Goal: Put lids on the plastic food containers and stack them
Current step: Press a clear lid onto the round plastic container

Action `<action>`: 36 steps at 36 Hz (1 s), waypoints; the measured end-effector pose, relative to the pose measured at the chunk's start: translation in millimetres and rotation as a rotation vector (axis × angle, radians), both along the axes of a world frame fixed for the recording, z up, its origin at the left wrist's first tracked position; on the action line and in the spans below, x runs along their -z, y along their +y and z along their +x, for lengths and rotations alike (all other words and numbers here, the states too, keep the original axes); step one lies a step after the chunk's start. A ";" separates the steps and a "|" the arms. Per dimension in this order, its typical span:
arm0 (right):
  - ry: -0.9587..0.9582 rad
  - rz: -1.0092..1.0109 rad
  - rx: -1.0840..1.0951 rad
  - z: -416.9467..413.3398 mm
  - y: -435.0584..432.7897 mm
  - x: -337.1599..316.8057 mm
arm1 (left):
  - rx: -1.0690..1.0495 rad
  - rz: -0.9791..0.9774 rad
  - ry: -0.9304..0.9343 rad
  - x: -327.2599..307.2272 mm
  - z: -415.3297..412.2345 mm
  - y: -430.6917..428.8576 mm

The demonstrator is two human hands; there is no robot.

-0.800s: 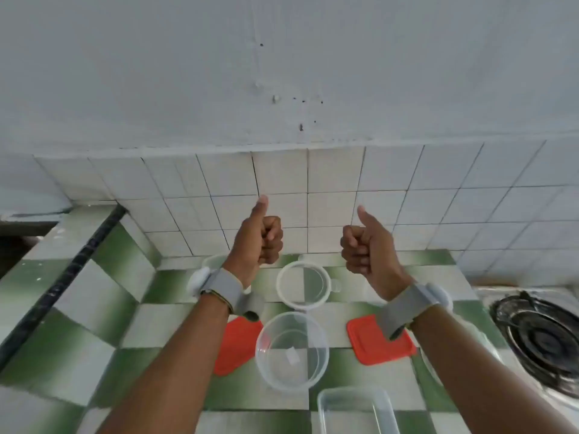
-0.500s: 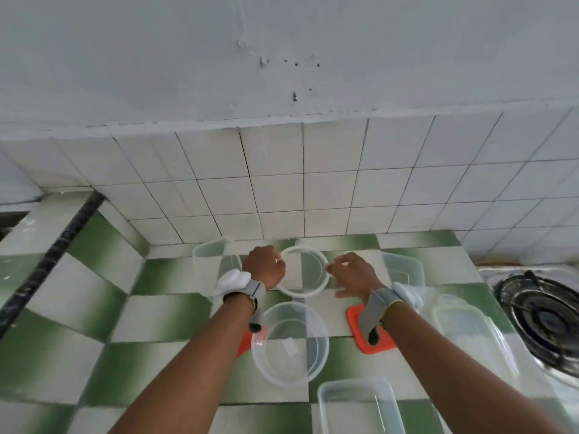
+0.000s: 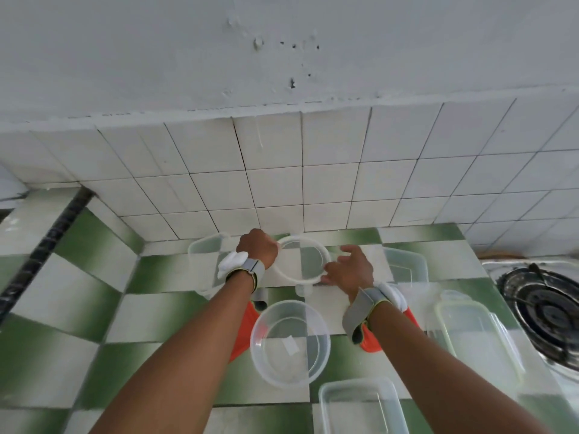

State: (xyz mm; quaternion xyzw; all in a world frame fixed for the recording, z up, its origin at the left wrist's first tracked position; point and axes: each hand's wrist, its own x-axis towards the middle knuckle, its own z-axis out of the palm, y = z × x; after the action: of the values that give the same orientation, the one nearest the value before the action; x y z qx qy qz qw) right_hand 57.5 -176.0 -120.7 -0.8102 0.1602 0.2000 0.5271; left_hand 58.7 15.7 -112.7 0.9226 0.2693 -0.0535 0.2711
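Observation:
A round clear lid [image 3: 302, 260] with a white rim lies near the tiled back wall. My left hand [image 3: 257, 250] grips its left rim and my right hand [image 3: 349, 270] holds its right rim with fingers spread. In front of it stands an open round clear container [image 3: 289, 341]. A square clear container [image 3: 362, 407] sits at the near edge. Two orange lids [image 3: 242, 335] [image 3: 371, 338] lie partly hidden under my forearms.
A clear rectangular container [image 3: 203, 261] stands at the back left and another [image 3: 405, 264] at the back right. A large clip-lock container [image 3: 479, 336] lies to the right, beside a gas burner [image 3: 545, 308]. The counter [image 3: 94, 308] is green-and-white checkered tile.
Both hands dropped from a thumbs-up pose to the counter and closed on the rim of the round lid. The camera tilted down and forward.

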 end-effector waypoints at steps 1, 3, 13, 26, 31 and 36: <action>-0.025 0.017 0.035 -2.4 0.0 -2.1 | -0.013 -0.023 -0.033 -3.8 -3.1 0.1; -0.077 0.050 0.092 -9.0 0.2 -8.8 | -0.042 -0.060 -0.106 -13.6 -11.3 -1.3; -0.154 0.302 -0.015 -86.3 -36.3 -46.7 | -0.005 -0.230 -0.308 -43.2 -101.4 -8.9; -0.104 0.020 -0.159 -134.4 -37.1 -29.7 | 0.041 -0.158 -0.289 -18.6 -164.4 -12.1; -0.107 -0.065 -0.214 -133.7 -35.0 -28.2 | 0.033 -0.123 -0.241 -15.1 -168.0 -13.3; -0.141 -0.144 -0.246 -134.5 -35.8 -33.9 | 0.036 -0.137 -0.169 -13.1 -173.5 -10.3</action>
State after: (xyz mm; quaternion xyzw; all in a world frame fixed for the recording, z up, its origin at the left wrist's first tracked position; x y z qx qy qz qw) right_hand -77.0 -211.8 -86.9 -0.8714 0.0364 0.1938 0.4492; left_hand -114.8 5.5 -99.7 0.9078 0.2244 0.0011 0.3543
